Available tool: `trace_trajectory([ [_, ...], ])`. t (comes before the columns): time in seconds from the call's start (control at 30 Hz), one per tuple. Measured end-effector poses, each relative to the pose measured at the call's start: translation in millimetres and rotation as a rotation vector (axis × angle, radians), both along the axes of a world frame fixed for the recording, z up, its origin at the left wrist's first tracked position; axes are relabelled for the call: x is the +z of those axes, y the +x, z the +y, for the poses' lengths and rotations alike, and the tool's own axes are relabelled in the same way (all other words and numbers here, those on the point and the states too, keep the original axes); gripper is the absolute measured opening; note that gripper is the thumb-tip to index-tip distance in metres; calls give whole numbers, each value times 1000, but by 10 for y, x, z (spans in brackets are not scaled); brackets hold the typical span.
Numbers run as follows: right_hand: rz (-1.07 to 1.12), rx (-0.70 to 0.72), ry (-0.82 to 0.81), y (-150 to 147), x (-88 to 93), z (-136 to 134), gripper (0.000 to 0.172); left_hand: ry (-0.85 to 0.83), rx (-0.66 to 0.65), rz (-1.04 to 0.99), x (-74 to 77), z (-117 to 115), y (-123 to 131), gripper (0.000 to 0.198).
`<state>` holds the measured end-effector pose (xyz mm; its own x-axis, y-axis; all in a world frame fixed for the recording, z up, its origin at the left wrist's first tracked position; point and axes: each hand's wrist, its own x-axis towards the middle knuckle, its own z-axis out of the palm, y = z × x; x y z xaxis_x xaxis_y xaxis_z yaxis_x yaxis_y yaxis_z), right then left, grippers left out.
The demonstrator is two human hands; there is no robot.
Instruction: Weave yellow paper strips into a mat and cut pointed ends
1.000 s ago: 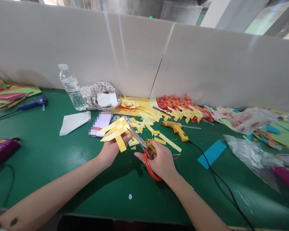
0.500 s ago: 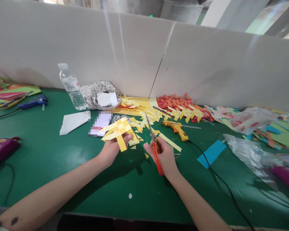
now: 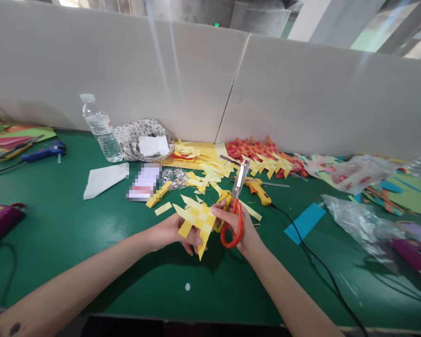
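My left hand (image 3: 173, 231) is closed on a woven yellow paper fish (image 3: 201, 217), a checkered piece of pale and deeper yellow strips with pointed ends. Scissors (image 3: 236, 187) with one red and one yellow handle loop are in my right hand (image 3: 247, 229), blades pointing up and away. The right thumb and fingertips touch the fish's right edge. Cut yellow paper scraps (image 3: 199, 182) lie just beyond my hands, and a yellow glue gun (image 3: 257, 189) rests behind the scissors.
Finished yellow woven fish (image 3: 272, 164) and red-orange ones lie by the partition (image 3: 161, 79). A water bottle (image 3: 103, 131), phone (image 3: 145, 180), blue paper strip (image 3: 305, 223) and plastic bag (image 3: 361, 224) stand or lie around. The glue gun's black cord (image 3: 315, 257) crosses the green table's right side.
The fish has come right and toward me and turned in my left hand. My right hand now touches it, the scissors tilted differently. Cut-off yellow strips now lie near the phone.
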<state>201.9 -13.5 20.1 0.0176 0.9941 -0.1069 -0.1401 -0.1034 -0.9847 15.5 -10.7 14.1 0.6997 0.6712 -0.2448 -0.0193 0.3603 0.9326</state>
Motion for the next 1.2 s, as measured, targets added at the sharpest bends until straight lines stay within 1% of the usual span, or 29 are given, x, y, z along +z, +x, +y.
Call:
trace_trajectory([
  [0.03, 22, -9, 3, 6, -2, 5, 38, -12, 1, -4, 0, 2, -1, 20],
  [0.1, 64, -40, 7, 10, 6, 9, 39, -40, 70, -19, 1, 22, -3, 20],
  [0.2, 127, -92, -2, 6, 31, 4, 41, -63, 262, -49, 5, 73, -2, 18],
  [0.27, 158, -94, -17, 3, 38, -1, 43, -53, 384, -60, 2, 108, 0, 18],
  [0.37, 160, -49, -42, 0, 21, -2, 42, -26, 490, -55, -11, 141, 3, 20],
  [0.57, 134, -31, -47, -1, -34, 17, 40, -28, 560, -90, -34, 154, 9, 25],
  [0.73, 150, -46, -30, 2, -18, 9, 41, -26, 613, -111, -20, 150, 8, 26],
  [0.9, 176, -93, -43, 3, 16, -4, 43, -34, 730, -147, -11, 169, -7, 29],
  [1.03, 168, -120, -31, 19, 8, 2, 43, -63, 807, -191, -16, 196, -10, 30],
  [1.1, 159, -126, -13, 26, 1, 7, 42, -91, 820, -207, -21, 210, -12, 27],
  [1.2, 182, -135, 5, 29, 3, 10, 41, -141, 801, -254, -25, 222, -15, 23],
])
